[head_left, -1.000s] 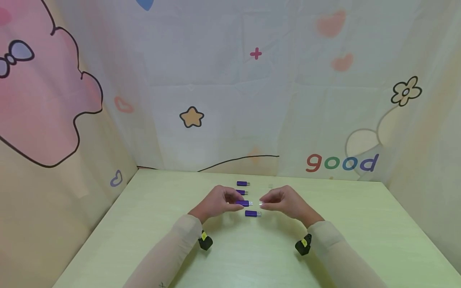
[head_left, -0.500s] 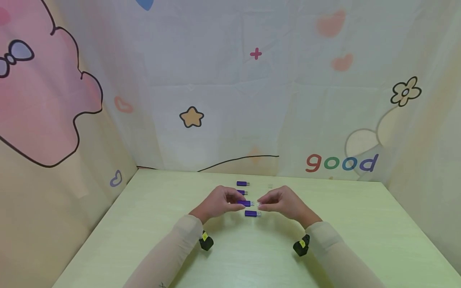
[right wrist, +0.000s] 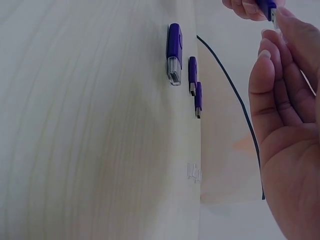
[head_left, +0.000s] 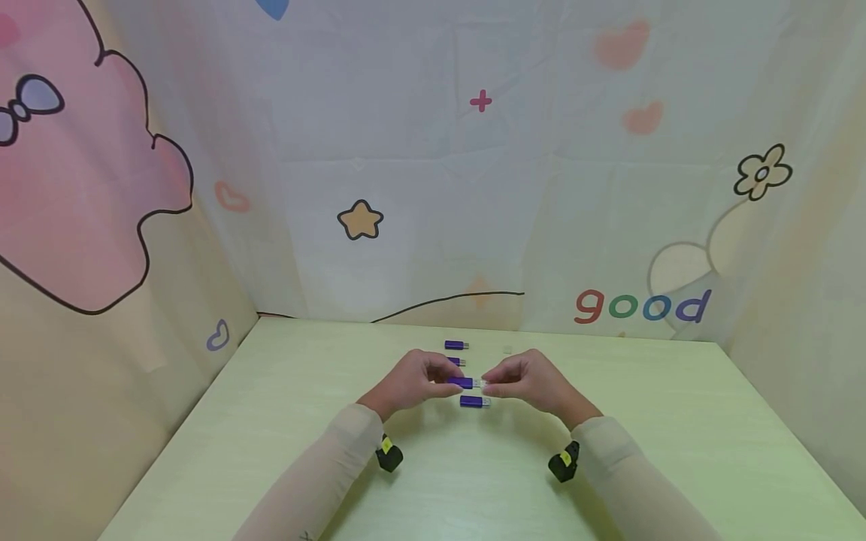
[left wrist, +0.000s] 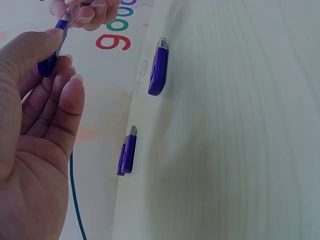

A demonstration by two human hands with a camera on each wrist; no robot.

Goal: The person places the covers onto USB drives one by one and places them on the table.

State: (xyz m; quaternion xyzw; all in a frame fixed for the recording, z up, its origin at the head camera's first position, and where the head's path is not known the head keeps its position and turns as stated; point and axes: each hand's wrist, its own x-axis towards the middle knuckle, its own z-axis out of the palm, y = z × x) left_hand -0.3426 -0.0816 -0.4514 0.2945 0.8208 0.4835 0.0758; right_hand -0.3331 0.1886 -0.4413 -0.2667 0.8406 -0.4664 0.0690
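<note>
Between thumb and fingers, my left hand [head_left: 411, 382] pinches a purple USB flash drive [head_left: 461, 383], its metal plug pointing right. Facing it, my right hand [head_left: 537, 382] pinches a small clear cap [right wrist: 278, 34], which sits at the plug end of the drive. The right fingertips partly hide the cap, so I cannot tell how far it covers the plug. On the table just in front of the hands lies another purple flash drive [head_left: 472, 402], wearing a clear cap over its plug, as the right wrist view shows.
Two more purple flash drives, a far one [head_left: 455, 345] and a nearer one [head_left: 460, 362], lie behind the hands with bare plugs. Loose clear caps [right wrist: 194, 172] rest near the table's back edge. A printed curtain [head_left: 433, 248] hangs behind the pale table [head_left: 446, 481].
My right hand has moved left with the clear cap, closing the gap to the drive's plug. My left hand has shifted slightly right with the flash drive.
</note>
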